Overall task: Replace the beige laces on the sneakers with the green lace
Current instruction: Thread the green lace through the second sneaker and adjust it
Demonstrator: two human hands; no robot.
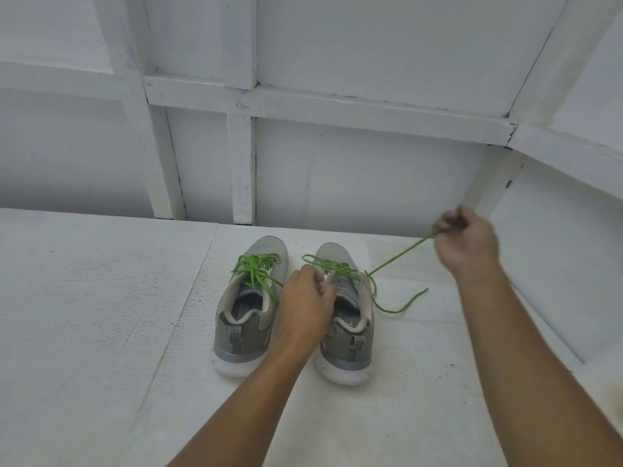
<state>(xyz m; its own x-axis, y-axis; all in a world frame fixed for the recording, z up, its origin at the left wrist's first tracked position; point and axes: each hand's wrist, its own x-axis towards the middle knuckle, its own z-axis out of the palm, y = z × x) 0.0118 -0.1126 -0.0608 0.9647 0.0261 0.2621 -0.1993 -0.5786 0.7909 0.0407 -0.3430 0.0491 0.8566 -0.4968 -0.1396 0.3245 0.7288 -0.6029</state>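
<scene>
A flat white painted surface (101,315), rough and seamed, carried a pair of grey mesh sneakers with white soles: the left sneaker (247,308) stood just beside the right sneaker (349,328), whose loose green lace end (399,306) trailed onto the surface to its right.

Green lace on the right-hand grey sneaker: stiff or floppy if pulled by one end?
Probably floppy: the thin green lace runs taut only where the right hand pulls it, while its free end lies curled on the white surface. Likely light. The grey sneaker may shift; the left hand braces it.
</scene>
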